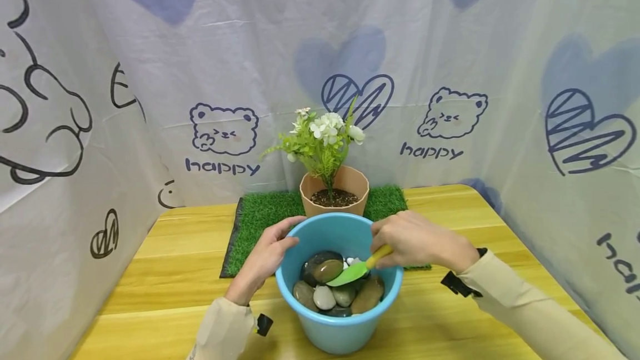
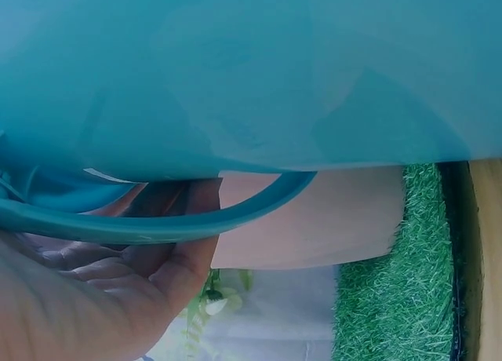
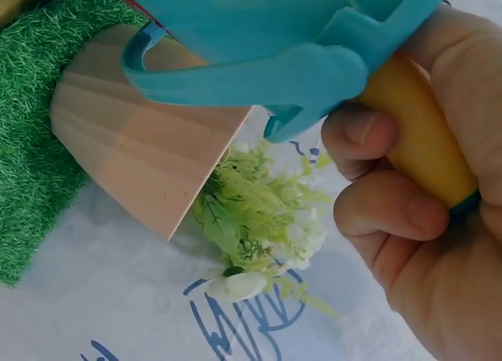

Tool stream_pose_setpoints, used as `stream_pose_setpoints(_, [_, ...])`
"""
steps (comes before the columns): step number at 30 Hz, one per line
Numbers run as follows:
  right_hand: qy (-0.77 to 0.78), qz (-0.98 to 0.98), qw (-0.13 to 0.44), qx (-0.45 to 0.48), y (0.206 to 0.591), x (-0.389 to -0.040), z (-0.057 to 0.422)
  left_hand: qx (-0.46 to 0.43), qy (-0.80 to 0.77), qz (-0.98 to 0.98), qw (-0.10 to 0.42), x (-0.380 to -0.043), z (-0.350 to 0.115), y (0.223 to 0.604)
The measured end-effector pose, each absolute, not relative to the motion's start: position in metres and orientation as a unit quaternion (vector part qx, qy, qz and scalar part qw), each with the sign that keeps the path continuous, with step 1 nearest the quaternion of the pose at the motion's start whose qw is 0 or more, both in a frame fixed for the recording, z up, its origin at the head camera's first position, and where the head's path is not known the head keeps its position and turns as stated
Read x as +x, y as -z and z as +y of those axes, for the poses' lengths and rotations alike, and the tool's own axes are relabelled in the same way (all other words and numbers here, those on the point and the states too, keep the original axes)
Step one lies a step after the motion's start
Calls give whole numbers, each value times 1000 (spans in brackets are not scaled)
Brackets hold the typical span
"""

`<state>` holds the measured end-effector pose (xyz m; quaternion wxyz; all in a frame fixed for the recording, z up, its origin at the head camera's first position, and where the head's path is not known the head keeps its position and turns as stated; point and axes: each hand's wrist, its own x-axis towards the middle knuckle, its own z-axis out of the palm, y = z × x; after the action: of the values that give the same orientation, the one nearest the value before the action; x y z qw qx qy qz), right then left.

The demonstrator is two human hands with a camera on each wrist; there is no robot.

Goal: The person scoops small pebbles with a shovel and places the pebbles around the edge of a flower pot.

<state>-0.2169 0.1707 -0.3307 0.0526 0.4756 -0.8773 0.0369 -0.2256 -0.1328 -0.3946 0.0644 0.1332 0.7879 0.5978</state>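
A light blue bucket (image 1: 334,333) stands on the wooden table with wet stones (image 1: 367,296) of several sizes inside, dark, brown and grey. My right hand (image 1: 407,240) grips the yellow handle (image 3: 416,137) of a small trowel with a green blade (image 1: 350,274). Its blade points down and left over the stones, overlapping a brown one. On the bucket's far left side, my left hand (image 1: 270,251) holds the rim, thumb at the edge. From the left wrist, its fingers show behind the bucket's curved carry handle (image 2: 157,227), partly hidden by it.
Just behind the bucket, a peach flowerpot (image 1: 306,193) with dark soil holds a plant (image 1: 325,138) with white flowers. It stands on a green turf mat (image 1: 267,218). A printed white curtain (image 1: 285,71) hangs around the table (image 1: 165,271).
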Motion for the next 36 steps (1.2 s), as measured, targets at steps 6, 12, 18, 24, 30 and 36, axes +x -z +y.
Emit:
stream_pose_setpoints(6, [-51,-869,57,489,333,-215,174,130,-595,790,64,-223,-131,393])
stream_pose_setpoints(12, [-67,-863,63,496,334,-215,176,130,-595,791,60,-222,-131,392])
stream_pose_setpoints(18, [-94,-865,72,487,339,-220,180,122,-590,797,52,-223,-130,393])
stream_pose_setpoints(24, [-72,-862,100,491,342,-226,176,125,-591,795,59,-224,-129,396])
stream_pose_setpoints(30, [-54,-857,125,497,343,-229,169,123,-600,788,64,-225,-130,397])
stream_pose_setpoints(36, [-45,-853,138,501,344,-230,161,118,-608,783,59,-224,-131,396])
